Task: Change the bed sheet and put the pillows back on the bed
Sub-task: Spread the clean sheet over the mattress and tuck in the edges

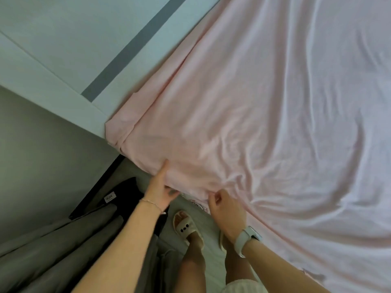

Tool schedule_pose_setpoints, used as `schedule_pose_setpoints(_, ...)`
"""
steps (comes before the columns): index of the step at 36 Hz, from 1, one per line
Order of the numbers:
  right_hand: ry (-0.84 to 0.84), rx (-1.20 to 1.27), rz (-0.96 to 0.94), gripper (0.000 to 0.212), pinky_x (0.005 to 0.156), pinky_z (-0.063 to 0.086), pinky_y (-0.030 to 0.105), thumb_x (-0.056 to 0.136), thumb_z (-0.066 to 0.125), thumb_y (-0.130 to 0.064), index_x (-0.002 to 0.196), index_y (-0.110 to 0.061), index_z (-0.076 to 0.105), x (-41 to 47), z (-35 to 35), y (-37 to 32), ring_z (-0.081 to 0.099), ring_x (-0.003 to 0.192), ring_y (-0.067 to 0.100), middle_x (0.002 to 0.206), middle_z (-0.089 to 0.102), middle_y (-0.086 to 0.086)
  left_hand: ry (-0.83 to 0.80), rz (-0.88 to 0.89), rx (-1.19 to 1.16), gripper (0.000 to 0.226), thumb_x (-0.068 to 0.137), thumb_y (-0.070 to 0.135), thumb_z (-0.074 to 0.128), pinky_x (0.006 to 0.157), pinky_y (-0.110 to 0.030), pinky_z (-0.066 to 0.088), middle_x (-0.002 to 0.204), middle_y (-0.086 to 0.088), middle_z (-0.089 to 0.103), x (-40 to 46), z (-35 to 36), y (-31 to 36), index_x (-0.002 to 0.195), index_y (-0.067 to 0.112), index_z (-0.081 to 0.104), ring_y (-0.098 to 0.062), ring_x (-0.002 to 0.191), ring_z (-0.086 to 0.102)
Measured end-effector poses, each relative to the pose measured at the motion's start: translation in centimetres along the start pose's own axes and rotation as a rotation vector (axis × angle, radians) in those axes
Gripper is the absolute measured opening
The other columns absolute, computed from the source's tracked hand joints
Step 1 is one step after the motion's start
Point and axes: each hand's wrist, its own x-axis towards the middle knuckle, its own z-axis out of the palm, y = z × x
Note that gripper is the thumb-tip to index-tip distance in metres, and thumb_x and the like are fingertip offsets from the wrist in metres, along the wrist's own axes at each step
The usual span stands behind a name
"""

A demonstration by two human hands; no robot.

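two hands work at the near left edge of the bed, where the pink sheet [264, 102] hangs over the mattress side. the left hand [160, 189] lies along the drooping edge with its thumb stretched up against the cloth and its fingers curled in under the bunched hem, holding it. the right hand [226, 210], just to the right of it, pinches the same bunched fold between thumb and fingers. creases fan out from that gathered spot toward the right and far across the bed. the sheet covers the whole mattress in view, with its far left corner folded over beside the white headboard [63, 60]. a thin bracelet [151, 203] sits on the left wrist and a white watch [246, 237] on the right. below the hands a slipper [187, 226] stands on the floor [204, 220], with grey cloth [63, 250] lying to the left.
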Motion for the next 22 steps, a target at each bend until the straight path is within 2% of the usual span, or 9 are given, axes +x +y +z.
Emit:
schedule_pose_setpoints(3, 0.21, 0.021, -0.147, 0.018, 0.072, 0.051, 0.035, 0.088, 0.05, -0.022, 0.096, -0.012, 0.062, 0.2, 0.1, 1.0, 0.06, 0.086, 0.022, 0.093, 0.063, 0.005, -0.084, 0.004, -0.1, 0.058, 0.086, 0.055, 0.05, 0.104, -0.049, 0.039, 0.126, -0.011, 0.061, 0.6, 1.4, -1.9, 0.128, 0.015, 0.054, -0.029, 0.117, 0.055)
schedule_pose_setpoints(6, 0.077, -0.071, -0.239, 0.033, 0.086, 0.046, 0.037, 0.087, 0.042, -0.027, 0.111, -0.018, 0.061, 1.1, -0.2, 1.6, 0.052, 0.1, 0.021, 0.106, 0.057, 0.001, -0.009, 0.085, -0.22, 0.064, 0.091, 0.059, 0.036, 0.104, -0.047, 0.04, 0.13, -0.013, 0.057, 0.9, 2.4, -2.1, 0.134, 0.013, 0.049, -0.03, 0.119, 0.054)
schedule_pose_setpoints(8, -0.008, -0.071, -0.272, 0.021, 0.087, 0.045, 0.037, 0.091, 0.044, -0.023, 0.102, -0.019, 0.061, 1.9, -0.8, 1.4, 0.05, 0.096, 0.018, 0.098, 0.054, -0.004, 0.026, 0.11, -0.22, 0.059, 0.095, 0.055, 0.033, 0.102, -0.044, 0.042, 0.13, -0.012, 0.058, 0.7, 2.7, -2.1, 0.133, 0.013, 0.049, -0.028, 0.118, 0.055)
schedule_pose_setpoints(10, 0.069, -0.051, -0.299, 0.013, 0.082, 0.046, 0.038, 0.09, 0.047, -0.017, 0.087, -0.015, 0.059, 2.7, -1.5, 0.9, 0.051, 0.088, 0.018, 0.085, 0.055, -0.004, 0.012, 0.136, -0.21, 0.054, 0.096, 0.05, 0.034, 0.103, -0.043, 0.041, 0.129, -0.01, 0.059, 0.3, 2.7, -2.1, 0.133, 0.013, 0.05, -0.026, 0.118, 0.056)
schedule_pose_setpoints(12, 0.148, -0.061, -0.333, 0.014, 0.076, 0.047, 0.04, 0.089, 0.047, -0.017, 0.081, -0.013, 0.058, 3.2, -2.2, 0.1, 0.051, 0.082, 0.02, 0.08, 0.056, -0.002, -0.014, 0.161, -0.189, 0.053, 0.097, 0.048, 0.036, 0.105, -0.043, 0.04, 0.129, -0.008, 0.059, -0.2, 2.5, -1.7, 0.135, 0.013, 0.048, -0.024, 0.118, 0.056)
schedule_pose_setpoints(15, 0.128, -0.088, -0.416, 0.016, 0.08, 0.047, 0.038, 0.089, 0.046, -0.018, 0.095, -0.013, 0.06, 3.7, -3.2, -1.0, 0.053, 0.092, 0.023, 0.099, 0.058, 0.002, 0.007, 0.187, -0.038, 0.044, 0.098, 0.044, 0.037, 0.099, -0.038, 0.044, 0.12, -0.003, 0.061, -0.4, 1.4, -1.0, 0.13, 0.015, 0.047, -0.02, 0.111, 0.057)
schedule_pose_setpoints(17, 0.051, -0.134, -0.449, 0.024, 0.09, 0.044, 0.036, 0.092, 0.047, -0.018, 0.112, -0.015, 0.059, 4.3, -3.9, -2.1, 0.05, 0.106, 0.023, 0.117, 0.055, 0.003, 0.083, 0.147, 0.119, 0.034, 0.099, 0.042, 0.039, 0.088, -0.035, 0.049, 0.106, -0.002, 0.061, 0.1, 0.0, -0.3, 0.119, 0.016, 0.049, -0.022, 0.102, 0.057)
schedule_pose_setpoints(19, -0.009, -0.204, -0.487, 0.032, 0.095, 0.041, 0.035, 0.094, 0.045, -0.02, 0.125, -0.017, 0.053, 5.1, -4.7, -3.3, 0.046, 0.116, 0.022, 0.127, 0.05, 0.003, 0.208, 0.129, 0.261, 0.03, 0.098, 0.034, 0.044, 0.083, -0.034, 0.05, 0.106, -0.009, 0.061, 0.6, -1.3, 0.6, 0.112, 0.008, 0.051, -0.024, 0.098, 0.057)
schedule_pose_setpoints(22, -0.071, -0.316, -0.546, 0.041, 0.1, 0.038, 0.036, 0.095, 0.042, -0.022, 0.136, -0.022, 0.043, 6.7, -5.8, -5.9, 0.039, 0.125, 0.022, 0.137, 0.043, 0.001, 0.48, 0.299, 0.42, 0.025, 0.09, 0.015, 0.05, 0.075, -0.032, 0.046, 0.113, -0.018, 0.058, 0.5, -2.2, 3.1, 0.109, -0.001, 0.047, -0.022, 0.084, 0.054)
